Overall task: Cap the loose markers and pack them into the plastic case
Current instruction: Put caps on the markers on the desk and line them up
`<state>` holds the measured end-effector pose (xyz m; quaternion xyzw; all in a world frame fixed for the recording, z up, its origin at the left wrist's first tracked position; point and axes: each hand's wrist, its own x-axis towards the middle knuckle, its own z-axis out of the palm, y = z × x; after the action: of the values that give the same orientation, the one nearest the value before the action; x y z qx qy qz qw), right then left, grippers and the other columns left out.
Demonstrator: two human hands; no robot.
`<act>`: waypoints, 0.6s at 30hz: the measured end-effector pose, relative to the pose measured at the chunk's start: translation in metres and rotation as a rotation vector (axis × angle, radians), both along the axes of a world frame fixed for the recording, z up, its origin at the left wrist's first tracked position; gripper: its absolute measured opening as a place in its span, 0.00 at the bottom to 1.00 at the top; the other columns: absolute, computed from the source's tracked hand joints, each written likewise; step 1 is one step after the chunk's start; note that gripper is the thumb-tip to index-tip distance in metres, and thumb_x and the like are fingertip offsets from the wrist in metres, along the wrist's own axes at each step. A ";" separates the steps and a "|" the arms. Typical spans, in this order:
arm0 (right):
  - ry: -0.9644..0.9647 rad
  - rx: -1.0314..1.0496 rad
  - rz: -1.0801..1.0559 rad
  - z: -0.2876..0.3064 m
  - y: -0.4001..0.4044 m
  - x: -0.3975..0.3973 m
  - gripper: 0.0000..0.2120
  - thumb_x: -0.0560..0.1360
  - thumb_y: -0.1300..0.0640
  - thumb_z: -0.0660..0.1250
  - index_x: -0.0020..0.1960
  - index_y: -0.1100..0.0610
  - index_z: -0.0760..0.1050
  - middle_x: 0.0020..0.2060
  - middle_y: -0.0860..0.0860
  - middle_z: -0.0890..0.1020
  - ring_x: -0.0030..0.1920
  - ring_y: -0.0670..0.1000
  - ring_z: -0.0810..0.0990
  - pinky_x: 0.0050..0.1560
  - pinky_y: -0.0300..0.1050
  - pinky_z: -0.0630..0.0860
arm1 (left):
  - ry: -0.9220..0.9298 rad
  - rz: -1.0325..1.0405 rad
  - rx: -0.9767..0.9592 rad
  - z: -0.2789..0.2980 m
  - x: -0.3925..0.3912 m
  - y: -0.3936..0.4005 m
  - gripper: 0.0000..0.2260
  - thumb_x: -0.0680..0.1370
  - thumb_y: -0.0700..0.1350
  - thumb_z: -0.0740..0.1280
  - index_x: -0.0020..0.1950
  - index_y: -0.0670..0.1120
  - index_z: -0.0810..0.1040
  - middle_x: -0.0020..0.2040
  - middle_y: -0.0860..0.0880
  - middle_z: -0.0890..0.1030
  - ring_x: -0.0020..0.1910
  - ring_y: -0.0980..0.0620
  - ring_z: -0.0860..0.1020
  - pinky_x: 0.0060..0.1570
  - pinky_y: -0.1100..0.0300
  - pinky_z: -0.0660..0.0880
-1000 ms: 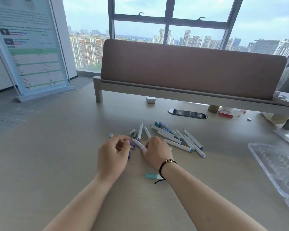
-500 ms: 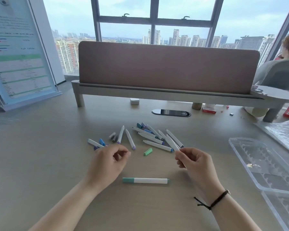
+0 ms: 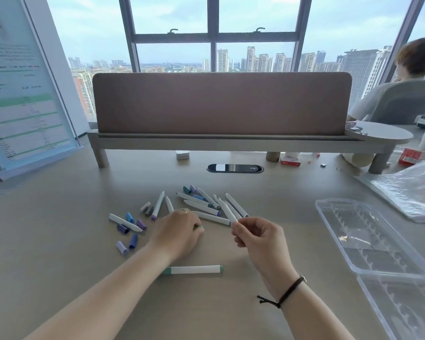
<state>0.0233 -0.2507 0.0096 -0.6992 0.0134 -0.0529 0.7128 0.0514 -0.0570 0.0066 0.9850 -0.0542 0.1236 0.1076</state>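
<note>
Right hand pinches a white marker by its near end between thumb and fingertips, barrel angled up and away over the pile. Left hand is palm down on the bench, fingers curled over a green cap; only a sliver of the cap shows at the fingertips, so can't tell whether it's gripped or just covered. Ring on one left finger, black cord bracelet on the right wrist. Main marker pile lies on the bench just beyond both hands, white barrels, some with blue or teal caps on, several overlapping. Two more markers lie left of the pile, near two grey caps. Further left: one white marker among loose blue and purple caps. One capped teal marker lies by itself near the body, partly under the left forearm. Clear plastic case sits open at the right, well apart from the pile, ribbed slots visible, no markers in it, a small scrap inside. Clear plastic wrap beyond the case. Brown divider panel on a riser shelf across the back of the bench, poster stand at left, seated person at far right.
</note>
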 end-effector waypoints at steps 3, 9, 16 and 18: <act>-0.007 -0.026 0.013 -0.001 0.000 -0.001 0.04 0.73 0.60 0.74 0.40 0.57 0.83 0.32 0.54 0.84 0.32 0.48 0.79 0.43 0.51 0.80 | 0.029 -0.125 -0.284 0.002 -0.012 0.016 0.02 0.78 0.51 0.69 0.48 0.54 0.81 0.44 0.58 0.82 0.44 0.58 0.80 0.48 0.58 0.77; -0.046 -0.181 0.072 -0.002 0.005 -0.004 0.06 0.73 0.59 0.74 0.37 0.54 0.82 0.34 0.56 0.84 0.31 0.48 0.78 0.40 0.50 0.78 | 0.076 -0.128 -1.013 0.014 -0.048 0.048 0.06 0.75 0.33 0.71 0.48 0.42 0.83 0.36 0.46 0.84 0.35 0.52 0.79 0.35 0.60 0.77; -0.053 -0.327 0.205 0.003 0.011 -0.015 0.03 0.71 0.55 0.76 0.39 0.47 0.84 0.33 0.52 0.84 0.33 0.47 0.78 0.42 0.54 0.80 | 0.048 -0.106 -1.252 0.006 -0.064 0.059 0.07 0.73 0.30 0.71 0.47 0.39 0.83 0.30 0.47 0.78 0.29 0.53 0.74 0.32 0.65 0.75; -0.054 -0.345 0.233 0.005 0.013 -0.018 0.04 0.71 0.57 0.76 0.38 0.51 0.84 0.30 0.47 0.83 0.31 0.44 0.77 0.39 0.46 0.77 | 0.051 -0.118 -1.287 0.004 -0.067 0.059 0.07 0.70 0.34 0.72 0.48 0.39 0.83 0.31 0.47 0.78 0.28 0.52 0.72 0.32 0.65 0.74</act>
<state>0.0057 -0.2381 0.0150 -0.8060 -0.0959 0.0095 0.5840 -0.0157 0.0024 0.0105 0.7215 -0.0209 0.1018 0.6846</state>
